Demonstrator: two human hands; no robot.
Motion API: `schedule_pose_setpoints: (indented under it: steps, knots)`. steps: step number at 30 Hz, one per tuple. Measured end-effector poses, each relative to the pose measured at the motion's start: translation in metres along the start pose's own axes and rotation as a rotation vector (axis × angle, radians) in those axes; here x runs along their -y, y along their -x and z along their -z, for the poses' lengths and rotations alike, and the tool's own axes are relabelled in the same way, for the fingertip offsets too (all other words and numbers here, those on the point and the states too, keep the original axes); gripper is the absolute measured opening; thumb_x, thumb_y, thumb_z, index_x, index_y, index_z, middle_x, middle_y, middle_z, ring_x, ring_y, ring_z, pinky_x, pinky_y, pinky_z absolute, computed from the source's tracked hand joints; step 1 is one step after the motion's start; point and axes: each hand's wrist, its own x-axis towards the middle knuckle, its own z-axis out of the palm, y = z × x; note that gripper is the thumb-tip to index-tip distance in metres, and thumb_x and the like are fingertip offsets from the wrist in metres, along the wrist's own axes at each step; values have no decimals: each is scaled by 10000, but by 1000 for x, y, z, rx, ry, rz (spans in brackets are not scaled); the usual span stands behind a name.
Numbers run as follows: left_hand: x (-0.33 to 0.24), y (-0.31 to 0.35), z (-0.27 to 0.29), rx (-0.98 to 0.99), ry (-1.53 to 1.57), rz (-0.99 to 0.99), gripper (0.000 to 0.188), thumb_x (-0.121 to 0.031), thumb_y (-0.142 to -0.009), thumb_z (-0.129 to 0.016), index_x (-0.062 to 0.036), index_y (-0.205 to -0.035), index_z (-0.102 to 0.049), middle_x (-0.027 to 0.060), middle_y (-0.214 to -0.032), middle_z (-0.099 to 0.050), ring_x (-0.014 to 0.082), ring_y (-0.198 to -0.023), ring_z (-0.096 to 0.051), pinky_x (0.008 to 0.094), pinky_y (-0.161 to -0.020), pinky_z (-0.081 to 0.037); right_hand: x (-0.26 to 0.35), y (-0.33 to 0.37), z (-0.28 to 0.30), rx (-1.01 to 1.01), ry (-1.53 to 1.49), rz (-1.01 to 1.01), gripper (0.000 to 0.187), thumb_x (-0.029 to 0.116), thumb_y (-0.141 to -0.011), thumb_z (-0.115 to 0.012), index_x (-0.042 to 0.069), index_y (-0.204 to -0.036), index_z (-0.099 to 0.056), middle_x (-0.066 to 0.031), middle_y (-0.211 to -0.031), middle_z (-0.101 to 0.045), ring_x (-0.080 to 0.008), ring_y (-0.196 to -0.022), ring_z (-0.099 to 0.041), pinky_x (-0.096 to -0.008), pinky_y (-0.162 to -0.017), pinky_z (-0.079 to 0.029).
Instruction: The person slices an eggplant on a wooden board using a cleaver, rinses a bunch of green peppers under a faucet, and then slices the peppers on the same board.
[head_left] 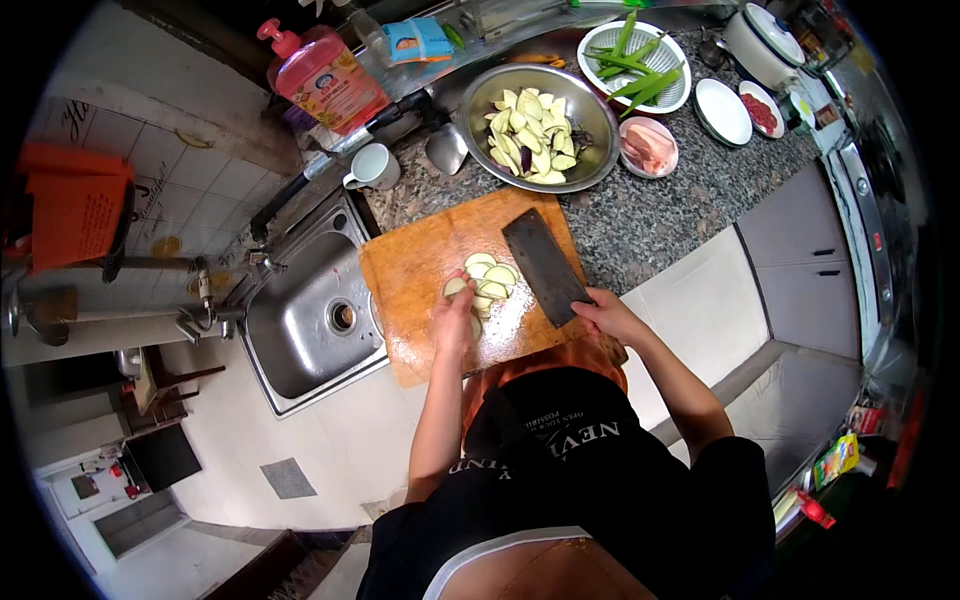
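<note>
My right hand (pixel 606 316) is closed round the handle of a dark, broad-bladed cleaver (pixel 543 262), whose blade lies over the right part of a wooden cutting board (pixel 410 262). Pale eggplant slices (pixel 492 276) with thin green rims are piled mid-board, left of the blade. My left hand (pixel 456 318) is at the pile's left side, its fingers curled on some slices; the fingertips are partly hidden. Beyond the board, a steel bowl (pixel 596 172) holds many cut pale eggplant pieces, a few with dark skin.
A steel sink (pixel 290 345) adjoins the board's left. Behind it stand a white mug (pixel 373 167) and a pink soap bottle (pixel 335 88). To the right on the granite counter (pixel 665 215) are a bowl of raw meat (pixel 648 148), a white basket (pixel 684 88) of green pods and a white plate (pixel 723 112).
</note>
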Motion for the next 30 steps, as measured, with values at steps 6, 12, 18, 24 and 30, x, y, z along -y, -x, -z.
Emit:
schedule_pose_setpoints:
  steps: [6,12,18,24,30]
  knots:
    - [4,31,21,-42,-1391,-400,616,-43,-690,-658,-31,-1238,-376,162,-996,-536,285,-940,-527,363,-865,-413,-28,-3,20,13,2,-87,184,191,-880,-519,55,-777,-450,14,-530,-441,-84,-412,-445,-237,-387,-366]
    - [7,41,14,-113,-1319,-192,736,54,-656,-638,-49,-1286,-272,80,-813,-497,168,-679,-531,287,-650,-464,-33,-22,21,124,6,-104,182,196,-883,-518,56,-788,-450,8,-526,-437,-87,-410,-435,-245,-390,-365]
    - [8,32,-8,-128,-1302,-245,884,39,-652,-645,-53,-1368,-135,198,-1078,-451,293,-925,-511,337,-835,-430,-33,-40,26,251,-31,-75,177,198,-889,-511,58,-800,-450,10,-518,-420,-86,-407,-417,-246,-394,-359]
    - [-1,34,-22,-97,-1407,-185,1020,-112,-610,-764,-141,-1398,-117,240,-1306,-226,375,-1164,-348,391,-996,-302,-24,-52,21,389,22,-127,114,173,-904,-477,59,-904,-484,10,-508,-409,-83,-404,-402,-250,-418,-375]
    - [26,8,-20,-230,-1472,-639,599,-341,-773,-634,-108,-1282,-419,145,-1347,-334,347,-1243,-277,469,-1040,-196,-27,-62,-6,511,90,-194,136,182,-903,-478,53,-946,-486,13,-522,-426,-78,-413,-414,-238,-420,-376]
